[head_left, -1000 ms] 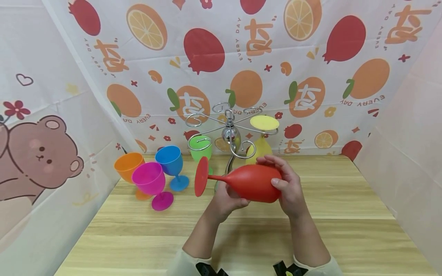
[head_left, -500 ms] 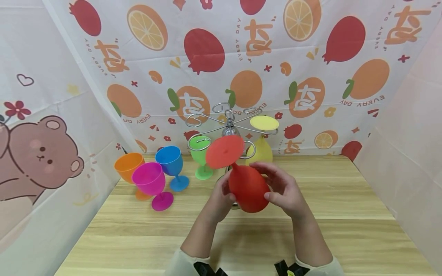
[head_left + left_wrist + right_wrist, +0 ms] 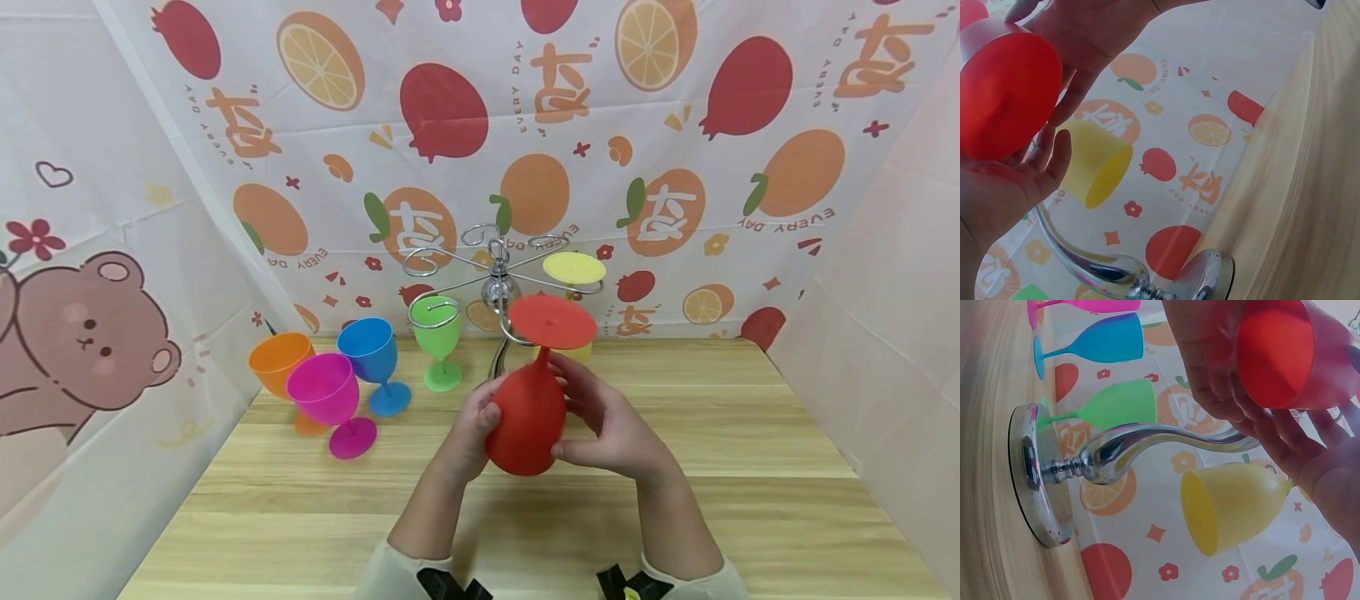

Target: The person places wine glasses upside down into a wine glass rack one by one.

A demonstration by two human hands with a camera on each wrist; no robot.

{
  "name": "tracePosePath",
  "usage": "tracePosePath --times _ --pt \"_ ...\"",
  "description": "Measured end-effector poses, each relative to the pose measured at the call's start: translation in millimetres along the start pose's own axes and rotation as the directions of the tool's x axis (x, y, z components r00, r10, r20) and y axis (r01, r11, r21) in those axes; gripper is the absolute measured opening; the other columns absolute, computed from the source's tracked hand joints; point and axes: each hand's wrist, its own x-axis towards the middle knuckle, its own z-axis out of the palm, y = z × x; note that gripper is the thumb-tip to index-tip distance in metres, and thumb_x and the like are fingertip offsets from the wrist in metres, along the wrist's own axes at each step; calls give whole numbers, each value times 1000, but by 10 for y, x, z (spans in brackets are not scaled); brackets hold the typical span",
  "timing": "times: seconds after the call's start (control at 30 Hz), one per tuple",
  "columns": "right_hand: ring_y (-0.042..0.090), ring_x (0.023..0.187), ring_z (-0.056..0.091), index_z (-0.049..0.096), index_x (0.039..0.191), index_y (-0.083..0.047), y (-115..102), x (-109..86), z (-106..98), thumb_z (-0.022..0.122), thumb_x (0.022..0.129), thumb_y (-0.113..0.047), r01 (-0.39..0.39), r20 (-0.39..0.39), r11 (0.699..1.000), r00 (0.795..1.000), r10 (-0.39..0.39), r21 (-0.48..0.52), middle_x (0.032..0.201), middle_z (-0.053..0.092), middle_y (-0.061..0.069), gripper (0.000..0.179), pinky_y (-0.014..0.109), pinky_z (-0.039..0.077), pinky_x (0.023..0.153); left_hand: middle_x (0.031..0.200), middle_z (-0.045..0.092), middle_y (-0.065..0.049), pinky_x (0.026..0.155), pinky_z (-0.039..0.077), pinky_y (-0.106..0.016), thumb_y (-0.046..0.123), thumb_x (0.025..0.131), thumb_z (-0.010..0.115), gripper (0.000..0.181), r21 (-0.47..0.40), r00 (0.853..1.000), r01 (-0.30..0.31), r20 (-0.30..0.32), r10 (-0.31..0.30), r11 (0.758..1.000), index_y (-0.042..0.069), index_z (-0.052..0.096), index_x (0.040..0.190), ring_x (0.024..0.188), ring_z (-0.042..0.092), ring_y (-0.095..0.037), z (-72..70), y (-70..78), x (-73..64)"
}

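A red plastic goblet (image 3: pixel 527 417) is held upside down and slightly tilted between both hands, its round foot uppermost. My left hand (image 3: pixel 472 429) grips the bowl from the left, thumb on the near side. From the right, my right hand (image 3: pixel 618 425) holds the same bowl between thumb and fingers. Behind the goblet stands a chrome stemware rack (image 3: pixel 498 287) with curled wire arms. A yellow goblet (image 3: pixel 1229 503) hangs upside down from one arm; the red foot hides most of it in the head view. Both wrist views look into the red goblet's mouth.
Upright on the wooden table (image 3: pixel 300 525), to the left, stand an orange goblet (image 3: pixel 279 360), a magenta goblet (image 3: pixel 324 390) and a blue goblet (image 3: pixel 369 350). A green goblet (image 3: pixel 437 333) stands behind the rack's left arms. A fruit-print cloth (image 3: pixel 600 100) backs the table.
The red goblet has turned from lying sideways, foot to the left, to upside down with its foot up and slightly right. Both hands keep hold of its bowl, the left one shifting its grip.
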Motion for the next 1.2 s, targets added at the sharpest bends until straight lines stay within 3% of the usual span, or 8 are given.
tracePosePath --times 0.17,0.3,0.47,0.53,0.73,1.0,1.2 --pt "24 127 53 32 153 -9 -1 -1 3 78 75 -9 -16 20 1000 1000 16 19 145 47 10 90 38 53 97 118 64 1 82 58 -35 66 87 58 67 38 1000 -15 11 14 999 15 58 131 105 62 -19 -10 -18 5" --pt "24 125 54 35 151 -10 -8 -2 -8 79 76 -11 -16 7 1000 1000 16 -5 142 49 10 88 39 54 95 118 63 1 83 58 -35 66 89 54 74 78 1000 -8 -13 9 997 8 53 136 104 62 -18 -11 -21 3" --pt "23 123 55 38 150 -13 -11 -13 -50 81 76 -12 -15 -26 999 1000 14 -45 142 49 9 86 38 56 92 139 51 -5 89 56 -40 64 90 55 78 133 996 46 -78 -36 990 15 38 148 123 52 -26 28 50 8" --pt "23 124 55 38 150 -14 -10 -21 -71 82 75 -11 -12 -44 998 999 9 -66 142 50 8 87 37 56 91 145 46 -8 92 55 -43 63 89 57 78 173 994 43 -105 -25 984 18 37 150 129 47 -29 53 93 10" --pt "23 124 53 39 150 -16 -13 -31 -134 84 74 -10 -14 -99 992 995 2 -123 141 51 5 88 36 56 91 146 46 -9 97 52 -42 52 88 67 76 306 980 -15 -183 75 952 18 38 149 134 43 -30 127 168 -1" --pt "26 122 53 41 149 -17 -1 -30 -165 83 74 -6 -47 -171 989 985 22 -141 139 51 5 86 34 56 90 142 50 -1 97 53 -42 29 80 82 76 462 956 23 -269 115 886 25 42 145 129 47 -21 241 183 -2" --pt "29 123 51 40 149 -23 24 -14 -157 84 74 -8 -85 -203 987 978 56 -133 141 50 2 88 35 57 89 138 52 8 97 52 -41 26 82 81 72 476 955 27 -271 118 879 25 44 144 127 48 -20 277 148 1"
